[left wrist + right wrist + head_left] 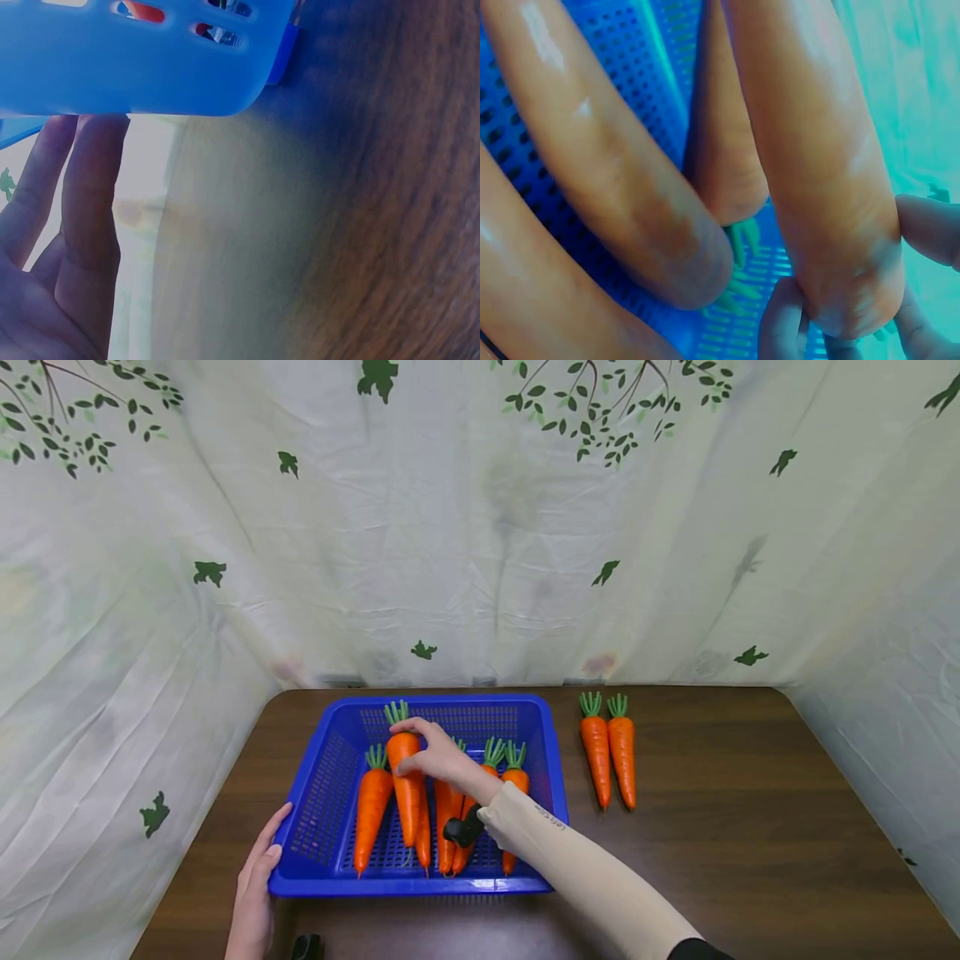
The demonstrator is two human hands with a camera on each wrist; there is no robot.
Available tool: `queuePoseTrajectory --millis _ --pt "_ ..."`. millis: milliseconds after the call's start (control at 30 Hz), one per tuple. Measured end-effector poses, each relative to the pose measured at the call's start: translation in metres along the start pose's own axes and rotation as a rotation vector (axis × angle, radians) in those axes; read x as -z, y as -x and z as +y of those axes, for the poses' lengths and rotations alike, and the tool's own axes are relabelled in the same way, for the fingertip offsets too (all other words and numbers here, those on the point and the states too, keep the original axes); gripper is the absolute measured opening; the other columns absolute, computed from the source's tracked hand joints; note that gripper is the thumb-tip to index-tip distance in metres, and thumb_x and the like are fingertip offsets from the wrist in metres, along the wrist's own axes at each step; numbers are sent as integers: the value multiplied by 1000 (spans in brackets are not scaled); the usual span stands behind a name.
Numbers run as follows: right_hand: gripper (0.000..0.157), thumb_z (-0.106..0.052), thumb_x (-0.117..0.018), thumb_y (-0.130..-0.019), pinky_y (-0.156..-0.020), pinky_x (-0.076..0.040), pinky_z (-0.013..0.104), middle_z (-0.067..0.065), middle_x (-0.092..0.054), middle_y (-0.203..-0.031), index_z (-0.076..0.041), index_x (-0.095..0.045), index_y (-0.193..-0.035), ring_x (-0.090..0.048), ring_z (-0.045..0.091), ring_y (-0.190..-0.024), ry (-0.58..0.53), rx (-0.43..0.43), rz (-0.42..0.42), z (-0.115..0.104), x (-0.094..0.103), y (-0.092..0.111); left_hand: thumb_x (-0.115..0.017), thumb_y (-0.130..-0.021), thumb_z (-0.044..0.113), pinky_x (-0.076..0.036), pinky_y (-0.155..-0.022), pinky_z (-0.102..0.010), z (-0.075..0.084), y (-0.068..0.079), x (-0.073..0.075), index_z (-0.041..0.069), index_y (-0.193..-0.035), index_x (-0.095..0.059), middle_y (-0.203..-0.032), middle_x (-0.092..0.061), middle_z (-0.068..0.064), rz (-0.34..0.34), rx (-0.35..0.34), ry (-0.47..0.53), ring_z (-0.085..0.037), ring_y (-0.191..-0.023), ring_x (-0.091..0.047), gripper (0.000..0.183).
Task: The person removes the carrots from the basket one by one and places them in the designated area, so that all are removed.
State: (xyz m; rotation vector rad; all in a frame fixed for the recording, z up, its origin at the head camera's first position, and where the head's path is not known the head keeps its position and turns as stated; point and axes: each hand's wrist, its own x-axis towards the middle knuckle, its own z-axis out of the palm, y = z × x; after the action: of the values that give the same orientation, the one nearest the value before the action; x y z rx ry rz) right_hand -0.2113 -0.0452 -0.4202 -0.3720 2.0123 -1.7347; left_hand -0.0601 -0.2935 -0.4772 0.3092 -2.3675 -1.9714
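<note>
My right hand [442,758] pinches the upper end of an orange carrot [406,793] with a green top, above the blue basket [555,760]. In the right wrist view the fingers are around the thick end of that carrot [821,157]. Beneath and beside it, several more carrots lie in the basket, one carrot [372,814] at the left and one carrot [515,778] at the right, partly hidden by my right arm. My left hand [258,885] touches the basket's left side near the front corner; its fingers look straight against the basket wall [135,75] in the left wrist view.
Two carrots, a left carrot [595,760] and a right carrot [622,760], lie side by side on the brown wooden table [735,827], right of the basket. A pale curtain [465,527] with leaf prints hangs behind. A small black object [307,947] shows at the front edge.
</note>
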Motion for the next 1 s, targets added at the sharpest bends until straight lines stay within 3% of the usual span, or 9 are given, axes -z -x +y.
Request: queuePoseTrajectory --millis 167,400,733,1000 --pt "51 5 -68 -80 -71 -52 36 7 -46 -122 -14 -56 -126 -57 23 -92 -76 2 -10 -6 6 6 -28 -102 40 -39 -79 -13 0 0 0 29 -152 -27 -155 -17 -16 -3 11 -5 -29 -127 -32 50" --pt "51 -2 -69 -81 -79 -48 45 5 -47 -126 -17 -56 -128 -55 23 -92 -40 18 7 -15 15 14 -28 -102 43 -39 -76 -14 1 0 1 31 -152 -26 -155 -16 -16 4 43 -18 -40 -130 -27 51" --pt "50 -4 -70 -82 -76 -50 40 5 -48 -126 -20 -56 -127 -58 24 -91 -78 41 6 -26 26 28 -29 -102 43 -37 -81 -18 1 -1 1 32 -151 -27 -156 -17 -14 3 48 -26 -37 -131 -27 51" --pt "50 -4 -67 -84 -82 -49 40 8 -47 -129 -17 -53 -130 -59 25 -95 -101 54 -23 -33 42 44 -29 -102 41 -38 -80 -15 0 0 0 30 -151 -29 -155 -19 -15 10 28 -3 -22 -124 -35 51"
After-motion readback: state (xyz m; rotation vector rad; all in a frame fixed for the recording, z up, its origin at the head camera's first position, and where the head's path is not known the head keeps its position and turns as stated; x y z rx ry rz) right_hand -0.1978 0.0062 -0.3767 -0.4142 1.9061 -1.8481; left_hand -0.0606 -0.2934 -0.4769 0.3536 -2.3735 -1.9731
